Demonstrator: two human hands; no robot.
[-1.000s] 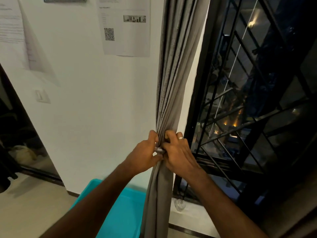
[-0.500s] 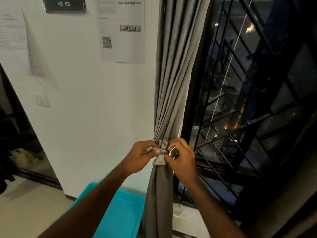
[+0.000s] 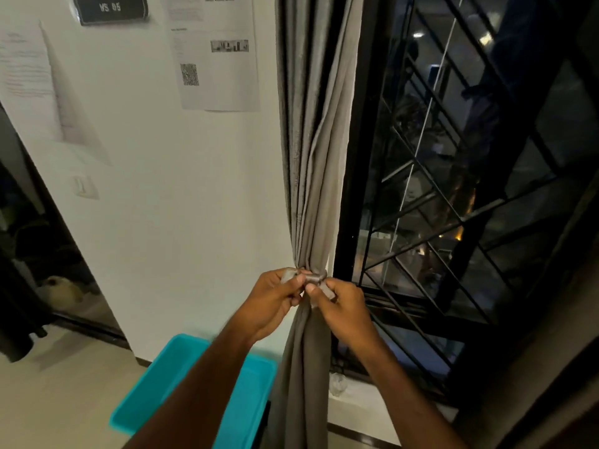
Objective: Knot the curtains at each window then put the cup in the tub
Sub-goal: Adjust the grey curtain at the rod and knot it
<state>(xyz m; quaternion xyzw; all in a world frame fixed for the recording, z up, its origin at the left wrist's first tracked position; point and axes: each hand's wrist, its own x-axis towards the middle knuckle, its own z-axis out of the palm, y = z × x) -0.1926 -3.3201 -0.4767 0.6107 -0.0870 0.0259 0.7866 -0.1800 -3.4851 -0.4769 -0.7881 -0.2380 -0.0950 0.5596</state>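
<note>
A grey curtain (image 3: 316,157) hangs bunched beside the barred window, cinched at waist height by a grey tie band (image 3: 313,277). My left hand (image 3: 274,299) pinches the left end of the tie. The right end is pinched by my right hand (image 3: 340,306). Both hands sit close together in front of the curtain. A small clear cup (image 3: 338,385) stands on the white sill below, partly behind the curtain's edge. On the floor to the lower left lies a turquoise tub (image 3: 152,393), my left forearm crossing over it.
Black window bars (image 3: 453,196) fill the right side. The white wall (image 3: 178,205) on the left carries taped papers and a dark sign. A dark doorway opens at the far left. Beige floor shows at the lower left.
My hands have drawn apart slightly from gripping the curtain bunch and now pull the two tie ends outward. The band has tightened round the curtain. The view has tilted up a little.
</note>
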